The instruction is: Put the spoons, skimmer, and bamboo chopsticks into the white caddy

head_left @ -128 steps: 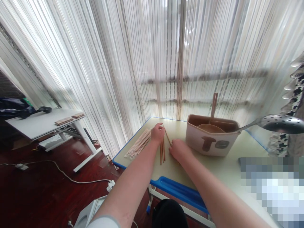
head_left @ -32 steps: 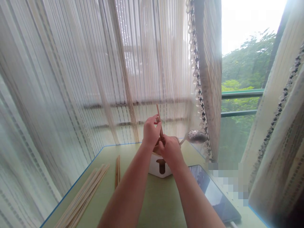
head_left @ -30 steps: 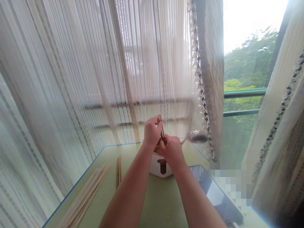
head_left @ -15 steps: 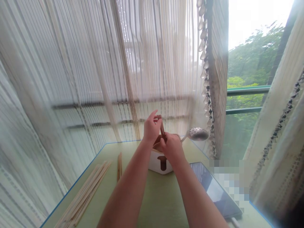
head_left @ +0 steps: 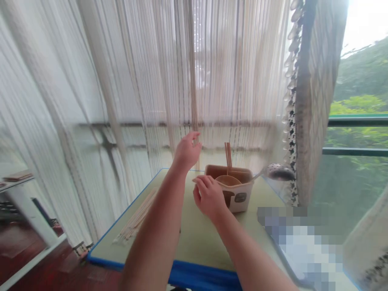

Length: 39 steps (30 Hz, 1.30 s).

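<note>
My left hand [head_left: 188,151] is raised over the far part of the table, fingers apart and holding nothing. Lower and to its right, my right hand [head_left: 210,196] hovers at the near left side of a white container [head_left: 244,196] with a brown inside, its fingers loosely bent and apart. Several brown chopsticks [head_left: 228,155] stand upright in that container, beside a round brown bowl-like piece [head_left: 228,180]. A slotted ladle [head_left: 277,171] leans out over the right rim. Left of my left forearm lies a bundle of pale thin sticks [head_left: 139,216], partly covered by the arm.
The light green table [head_left: 200,246] has a blue edge. A tablet-like flat device [head_left: 277,242], partly pixelated, lies at its right side. Sheer curtains [head_left: 151,81] hang behind the table. A white-legged piece of furniture [head_left: 33,214] stands on the dark red floor at left.
My hands have let go of the brown chopsticks, which now stand in the container. Both hands have moved away to its left. The view has turned left.
</note>
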Each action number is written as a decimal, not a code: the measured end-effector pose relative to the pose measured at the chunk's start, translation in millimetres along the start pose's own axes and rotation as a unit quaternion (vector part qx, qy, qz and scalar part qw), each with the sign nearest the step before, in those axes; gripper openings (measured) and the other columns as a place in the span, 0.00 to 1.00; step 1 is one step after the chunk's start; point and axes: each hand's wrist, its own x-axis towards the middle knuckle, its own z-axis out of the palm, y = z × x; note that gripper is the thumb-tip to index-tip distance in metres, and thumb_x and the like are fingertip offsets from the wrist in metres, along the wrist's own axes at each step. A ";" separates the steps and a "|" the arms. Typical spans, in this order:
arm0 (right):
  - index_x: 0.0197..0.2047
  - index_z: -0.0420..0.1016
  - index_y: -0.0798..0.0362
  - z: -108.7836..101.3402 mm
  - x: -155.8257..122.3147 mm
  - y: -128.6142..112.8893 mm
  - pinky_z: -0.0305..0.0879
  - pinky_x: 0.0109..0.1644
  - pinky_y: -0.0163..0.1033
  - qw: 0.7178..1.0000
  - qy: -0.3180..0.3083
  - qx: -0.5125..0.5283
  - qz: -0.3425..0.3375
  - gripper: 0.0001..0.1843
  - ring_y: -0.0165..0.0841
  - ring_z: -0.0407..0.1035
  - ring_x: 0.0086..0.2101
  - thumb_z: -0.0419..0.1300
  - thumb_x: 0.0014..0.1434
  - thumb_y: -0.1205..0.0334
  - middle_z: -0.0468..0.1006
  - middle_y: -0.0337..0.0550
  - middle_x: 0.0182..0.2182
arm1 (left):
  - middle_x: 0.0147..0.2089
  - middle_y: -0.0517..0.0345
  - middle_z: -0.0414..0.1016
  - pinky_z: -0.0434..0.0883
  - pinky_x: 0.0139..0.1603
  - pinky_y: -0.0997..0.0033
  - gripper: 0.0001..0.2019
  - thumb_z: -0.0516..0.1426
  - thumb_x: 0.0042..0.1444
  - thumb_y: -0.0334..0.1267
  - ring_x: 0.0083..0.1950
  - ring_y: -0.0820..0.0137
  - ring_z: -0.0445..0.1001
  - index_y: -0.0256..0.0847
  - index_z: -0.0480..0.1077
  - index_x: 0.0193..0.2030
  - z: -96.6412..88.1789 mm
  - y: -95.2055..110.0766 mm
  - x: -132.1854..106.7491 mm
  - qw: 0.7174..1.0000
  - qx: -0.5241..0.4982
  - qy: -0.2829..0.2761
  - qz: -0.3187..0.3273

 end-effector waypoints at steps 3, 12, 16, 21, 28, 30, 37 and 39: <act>0.45 0.71 0.54 33.3 -13.3 -18.0 0.62 0.46 0.38 0.985 -0.168 0.039 -0.024 0.14 0.34 0.65 0.42 0.49 0.58 0.68 0.72 0.47 0.43 | 0.46 0.48 0.73 0.71 0.40 0.64 0.14 0.57 0.51 0.35 0.38 0.68 0.73 0.39 0.70 0.46 6.1 -36.2 -9.4 0.992 -0.023 -0.032 -0.123; 0.40 0.75 0.54 47.3 -27.5 -23.2 0.60 0.48 0.36 0.953 -0.283 0.103 -0.020 0.13 0.33 0.67 0.42 0.50 0.57 0.68 0.75 0.46 0.40 | 0.49 0.44 0.72 0.70 0.41 0.69 0.17 0.53 0.54 0.35 0.41 0.69 0.74 0.35 0.62 0.51 10.6 -143.5 -81.7 0.961 -0.011 0.005 -0.275; 0.36 0.75 0.55 42.0 -26.4 -23.3 0.61 0.45 0.35 0.955 -0.283 0.084 0.025 0.12 0.33 0.68 0.40 0.50 0.56 0.68 0.75 0.47 0.38 | 0.45 0.46 0.74 0.66 0.50 0.64 0.11 0.57 0.49 0.30 0.44 0.66 0.73 0.36 0.69 0.42 17.6 -158.0 -98.0 0.967 0.043 -0.018 -0.252; 0.35 0.74 0.54 36.6 -25.8 -25.8 0.62 0.40 0.36 0.956 -0.285 0.026 0.062 0.10 0.36 0.70 0.40 0.51 0.56 0.66 0.76 0.49 0.36 | 0.44 0.49 0.75 0.67 0.48 0.65 0.11 0.55 0.50 0.29 0.41 0.67 0.74 0.38 0.70 0.42 23.8 -160.4 -105.1 0.969 0.076 -0.033 -0.231; 0.33 0.77 0.56 30.4 -23.4 -25.5 0.63 0.32 0.41 0.926 -0.339 -0.037 0.161 0.12 0.42 0.73 0.32 0.55 0.51 0.59 0.78 0.57 0.33 | 0.41 0.50 0.77 0.68 0.47 0.67 0.11 0.54 0.52 0.29 0.38 0.69 0.74 0.37 0.71 0.43 20.5 -162.4 -110.5 0.967 0.062 -0.042 -0.244; 0.32 0.77 0.57 30.4 -22.9 -23.9 0.64 0.31 0.42 0.919 -0.350 -0.049 0.175 0.14 0.44 0.73 0.32 0.56 0.50 0.57 0.78 0.59 0.32 | 0.40 0.50 0.77 0.69 0.48 0.66 0.10 0.55 0.51 0.30 0.39 0.68 0.75 0.38 0.73 0.41 19.2 -160.9 -111.0 0.965 0.048 -0.054 -0.252; 0.28 0.77 0.57 30.9 -20.0 -17.6 0.59 0.27 0.37 0.922 -0.316 -0.048 0.217 0.14 0.40 0.73 0.29 0.55 0.52 0.56 0.77 0.57 0.27 | 0.40 0.48 0.77 0.70 0.49 0.64 0.14 0.60 0.47 0.31 0.41 0.66 0.75 0.36 0.72 0.43 22.6 -159.9 -110.7 0.944 -0.051 -0.031 -0.325; 0.26 0.76 0.56 30.6 -19.3 -16.6 0.55 0.25 0.35 0.932 -0.295 -0.039 0.206 0.16 0.36 0.71 0.27 0.53 0.54 0.55 0.77 0.53 0.25 | 0.38 0.47 0.77 0.73 0.43 0.64 0.12 0.60 0.48 0.33 0.36 0.67 0.76 0.33 0.72 0.41 25.0 -159.7 -110.5 0.930 -0.106 -0.019 -0.351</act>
